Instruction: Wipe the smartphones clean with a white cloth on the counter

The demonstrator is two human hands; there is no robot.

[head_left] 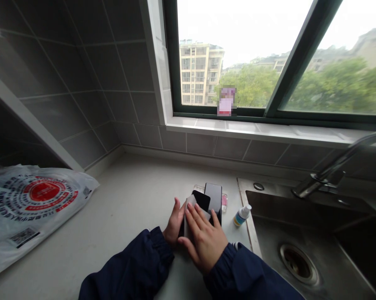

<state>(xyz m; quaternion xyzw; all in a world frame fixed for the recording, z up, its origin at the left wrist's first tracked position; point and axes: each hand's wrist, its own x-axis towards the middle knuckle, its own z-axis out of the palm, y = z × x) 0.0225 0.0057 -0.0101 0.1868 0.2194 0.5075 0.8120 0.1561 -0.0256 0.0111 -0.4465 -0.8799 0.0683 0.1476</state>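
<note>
Evidently, a phone lies between the two hands under a pale cloth

The black phone (202, 200) sits tilted over the counter (128, 216), its top end showing past the fingers. The left hand (173, 227) is against its left side with the thumb raised; the other fingers are hidden, so I cannot tell how far that hand is closed. The right hand (208, 241) is open, its fingers laid out over the cloth (190, 204) and pressing it to the phone.

Just beyond and to the right of the hands is a second phone (216, 192), with a pinkish clear case (224, 201) showing at its right edge. Right of the right hand, a small bottle (242, 216) stands upright beside the sink (253, 237). Well to the left of the hands lies a plastic bag (44, 200).

The black phone should be light, stiff and slick, with glass that a drop could crack. It is best taken by its long edges, low down and with the palm beneath. The cloth looks thin and limp, so it will probably bunch unless spread fingers keep it flat.
</note>
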